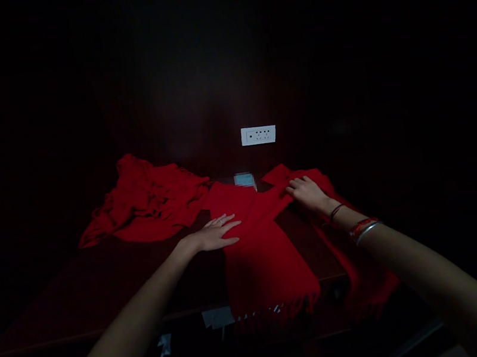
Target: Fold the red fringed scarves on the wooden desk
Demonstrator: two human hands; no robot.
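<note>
A red fringed scarf (270, 264) lies across a dark table, its tasselled end hanging over the front edge. My left hand (218, 234) rests flat on the scarf with fingers spread; a ring shows on one finger. Farther right, my right hand (307, 193) grips a raised fold of the scarf, fingers curled round the cloth. From under and beyond that hand, more red cloth (361, 267) runs down over the table's right side. Whether it is the same piece, I cannot tell.
A crumpled heap of red cloth (151, 201) sits at the back left of the table (102, 290). A white socket plate (259, 135) is on the dark wall behind. A small pale item (244, 180) lies at the table's back. The surroundings are very dim.
</note>
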